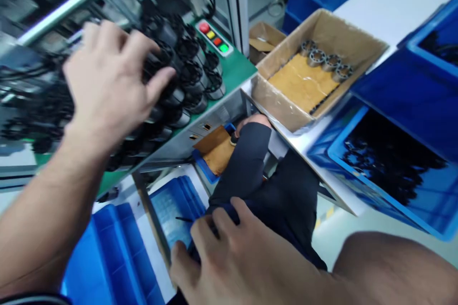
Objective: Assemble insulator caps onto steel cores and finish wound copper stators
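My left hand (110, 76) is over the green bench at the left, its fingers bent and the thumb apart, right at a crowd of black-and-metal cylindrical parts (191, 76). Whether it touches one of them is unclear. Low in the middle, my right hand (229, 252) curls its fingers around something dark, mostly hidden by the hand; a thin black tip shows near the fingers. Dark trousers (250, 167) lie behind this hand.
A cardboard box (286, 105) holds several metal rings (324, 61) on brown paper. Blue crates (386, 214) with black parts stand right, blue bins (110, 252) lower left. A button panel (214, 38) sits on the bench's back edge. An orange-brown sheet (218, 152) lies under the bench.
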Tool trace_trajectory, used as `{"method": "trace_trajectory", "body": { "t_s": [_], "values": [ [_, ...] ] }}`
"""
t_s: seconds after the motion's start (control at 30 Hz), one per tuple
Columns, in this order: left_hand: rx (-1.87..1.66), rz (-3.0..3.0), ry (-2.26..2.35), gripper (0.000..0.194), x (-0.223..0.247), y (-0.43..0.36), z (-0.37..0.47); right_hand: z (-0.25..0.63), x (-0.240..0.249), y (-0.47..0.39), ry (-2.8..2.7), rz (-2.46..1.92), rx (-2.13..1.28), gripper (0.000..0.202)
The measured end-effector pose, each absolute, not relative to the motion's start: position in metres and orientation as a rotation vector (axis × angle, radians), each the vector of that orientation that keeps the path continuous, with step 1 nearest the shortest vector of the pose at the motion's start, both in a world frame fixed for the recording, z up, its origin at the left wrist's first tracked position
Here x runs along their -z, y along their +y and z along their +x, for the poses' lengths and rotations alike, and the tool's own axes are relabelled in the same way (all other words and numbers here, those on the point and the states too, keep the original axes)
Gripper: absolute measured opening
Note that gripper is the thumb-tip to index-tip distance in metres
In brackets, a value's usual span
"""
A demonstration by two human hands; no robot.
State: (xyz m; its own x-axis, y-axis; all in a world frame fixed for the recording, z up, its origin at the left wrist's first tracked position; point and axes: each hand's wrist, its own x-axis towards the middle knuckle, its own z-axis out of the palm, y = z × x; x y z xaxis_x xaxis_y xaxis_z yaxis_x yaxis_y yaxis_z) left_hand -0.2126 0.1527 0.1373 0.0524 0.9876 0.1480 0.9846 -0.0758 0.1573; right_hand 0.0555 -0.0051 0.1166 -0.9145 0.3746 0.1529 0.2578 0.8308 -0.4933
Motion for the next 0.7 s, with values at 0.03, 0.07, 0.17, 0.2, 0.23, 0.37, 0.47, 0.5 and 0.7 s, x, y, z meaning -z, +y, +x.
{"method": "trace_trajectory", "body": {
  "t_s": [0.03, 0.07, 0.17, 0.2, 0.23, 0.37, 0.47, 0.5, 0.7],
  "values": [
    [-0.293, 2.336, 2.166, 0.097, -0.138, 0.151, -0.21, 0.056, -0.11, -0.006, -2.734, -0.483, -0.622, 0.025],
    [-0.268, 2.383, 2.187, 0.095, -0.137, 0.151, -0.21, 0.057, -0.103, -0.006, -2.693, -0.479, -0.558, 0.025],
    [-0.379, 2.385, 2.215, 0.079, -0.129, 0.156, -0.216, 0.066, -0.082, -0.006, -2.619, -0.515, -0.468, 0.021],
    [-0.443, 2.36, 2.226, 0.072, -0.126, 0.158, -0.219, 0.071, -0.076, -0.005, -2.609, -0.52, -0.468, 0.022],
    [-0.504, 2.336, 2.227, 0.067, -0.124, 0.16, -0.221, 0.075, -0.071, -0.004, -2.613, -0.52, -0.475, 0.024],
    [-0.559, 2.303, 2.163, 0.056, -0.123, 0.163, -0.226, 0.107, -0.067, 0.003, -2.687, -0.557, -0.57, 0.041],
    [-0.574, 2.318, 2.154, 0.052, -0.13, 0.156, -0.222, 0.157, -0.086, 0.024, -2.727, -0.711, -0.749, 0.055],
    [-0.593, 2.335, 2.165, 0.053, -0.132, 0.152, -0.218, 0.179, -0.095, 0.037, -2.707, -0.788, -0.782, 0.057],
    [-0.877, 2.578, 1.945, 0.056, -0.133, 0.146, -0.154, 0.349, -0.13, 0.159, -2.288, -1.756, -0.172, 0.035]
  ]
}}
